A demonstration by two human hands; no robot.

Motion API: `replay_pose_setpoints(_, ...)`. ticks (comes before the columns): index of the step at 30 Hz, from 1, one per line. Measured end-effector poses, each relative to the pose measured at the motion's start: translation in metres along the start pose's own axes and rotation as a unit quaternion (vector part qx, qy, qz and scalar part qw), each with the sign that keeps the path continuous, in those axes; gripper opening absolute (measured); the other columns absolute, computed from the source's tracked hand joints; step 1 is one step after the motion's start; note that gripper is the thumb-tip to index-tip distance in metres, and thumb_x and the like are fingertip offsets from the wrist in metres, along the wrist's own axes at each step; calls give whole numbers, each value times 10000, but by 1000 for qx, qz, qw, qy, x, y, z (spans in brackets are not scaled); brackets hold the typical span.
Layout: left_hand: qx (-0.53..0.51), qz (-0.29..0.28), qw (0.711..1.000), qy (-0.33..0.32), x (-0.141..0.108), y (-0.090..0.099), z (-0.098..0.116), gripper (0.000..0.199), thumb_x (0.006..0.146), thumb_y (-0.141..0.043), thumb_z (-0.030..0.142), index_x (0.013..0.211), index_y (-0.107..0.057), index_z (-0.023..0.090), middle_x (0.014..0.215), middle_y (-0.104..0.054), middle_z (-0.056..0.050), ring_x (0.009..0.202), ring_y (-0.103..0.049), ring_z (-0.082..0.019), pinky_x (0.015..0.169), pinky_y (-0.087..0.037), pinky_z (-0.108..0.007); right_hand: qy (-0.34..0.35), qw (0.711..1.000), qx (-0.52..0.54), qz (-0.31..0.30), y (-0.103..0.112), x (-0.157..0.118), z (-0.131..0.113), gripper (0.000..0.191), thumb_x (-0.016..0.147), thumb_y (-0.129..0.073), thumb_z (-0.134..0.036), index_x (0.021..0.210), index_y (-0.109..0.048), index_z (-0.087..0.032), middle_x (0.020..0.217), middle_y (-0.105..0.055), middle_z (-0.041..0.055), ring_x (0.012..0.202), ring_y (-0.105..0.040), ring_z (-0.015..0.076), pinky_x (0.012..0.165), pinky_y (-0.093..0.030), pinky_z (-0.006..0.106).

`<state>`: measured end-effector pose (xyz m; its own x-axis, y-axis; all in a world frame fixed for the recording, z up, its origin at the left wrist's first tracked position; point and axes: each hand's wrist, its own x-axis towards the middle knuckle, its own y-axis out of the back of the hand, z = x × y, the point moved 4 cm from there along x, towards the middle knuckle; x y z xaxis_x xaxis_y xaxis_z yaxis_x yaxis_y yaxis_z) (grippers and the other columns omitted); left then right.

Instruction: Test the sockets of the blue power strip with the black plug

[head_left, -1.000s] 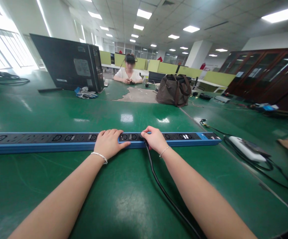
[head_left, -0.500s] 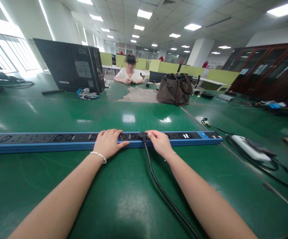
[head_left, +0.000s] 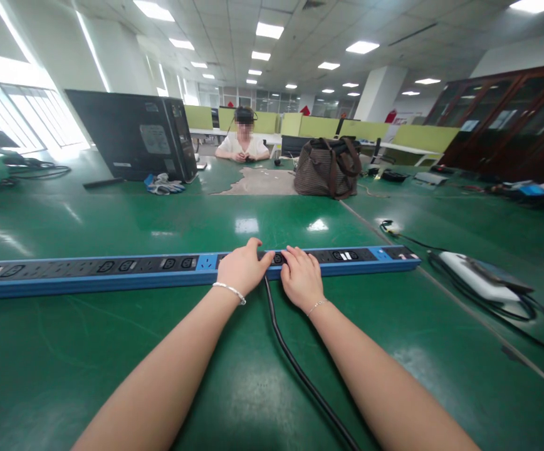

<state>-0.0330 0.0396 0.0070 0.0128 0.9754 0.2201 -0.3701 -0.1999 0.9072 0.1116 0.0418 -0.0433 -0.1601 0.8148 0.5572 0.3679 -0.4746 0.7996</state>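
Note:
A long blue-and-black power strip (head_left: 147,265) lies across the green table. My left hand (head_left: 242,269) is closed over the black power plug, which it hides from view; its thumb points right, just above where the cord emerges. The thick black cord (head_left: 287,351) runs from beneath that hand down toward the bottom edge. Beside it, my right hand (head_left: 303,279) grips the strip, fingers bent over the top and thumb on the near side. To the left, a light-blue socket block (head_left: 207,262) shows on the strip.
A black computer case (head_left: 131,138) stands at the back left with gloves (head_left: 163,184) before it. A brown bag (head_left: 327,168) sits at the back. On the right lies a white device (head_left: 476,277) with black cables. Across the table sits a person (head_left: 242,141); another person's hand shows at the right edge.
My left hand has moved right along the strip and onto the plug. My right hand has let go of the plug and shifted slightly right onto the strip.

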Motion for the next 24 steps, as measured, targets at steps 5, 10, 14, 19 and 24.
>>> replay_pose_setpoints(5, 55, -12, 998, 36, 13, -7, 11, 242, 777, -432, 353, 889, -607, 230, 835, -680, -73, 803, -637, -243, 698, -471, -347, -1, 1000, 9, -4, 2, 2, 0, 359, 835, -393, -248, 1143, -567, -188, 1250, -543, 53, 1194, -410, 201, 1013, -225, 384)
replay_pose_setpoints(10, 62, -14, 998, 22, 18, -7, 11, 251, 757, -420, 296, 892, -613, 210, 817, -683, -83, 791, -639, -241, 700, -475, -347, -4, 1000, 14, -2, 2, 3, -1, 351, 823, -405, -240, 1122, -581, -186, 1238, -550, 67, 1184, -416, 210, 1002, -233, 391)
replay_pose_setpoints(14, 55, -22, 998, 19, 23, -11, 10, 253, 740, -433, 288, 890, -617, 200, 831, -681, -87, 807, -635, -239, 712, -472, -337, -8, 1000, 21, -3, 3, 3, -1, 345, 822, -407, -242, 1111, -589, -196, 1233, -553, 63, 1181, -417, 207, 998, -238, 391)
replay_pose_setpoints(19, 30, -24, 999, 32, 26, -15, 6, 246, 728, -450, 292, 893, -616, 215, 854, -678, -82, 825, -627, -237, 725, -467, -343, -5, 1000, 29, -7, 3, 4, 2, 342, 823, -413, -252, 1110, -591, -202, 1225, -560, 52, 1173, -426, 197, 989, -256, 374)
replay_pose_setpoints(24, 11, -23, 999, 41, 25, -17, 2, 241, 741, -440, 321, 884, -614, 235, 846, -677, -66, 823, -623, -226, 720, -463, -336, -1, 1000, 27, -10, 2, 4, 4, 340, 826, -417, -261, 1116, -588, -210, 1228, -558, 48, 1173, -427, 193, 987, -266, 370)
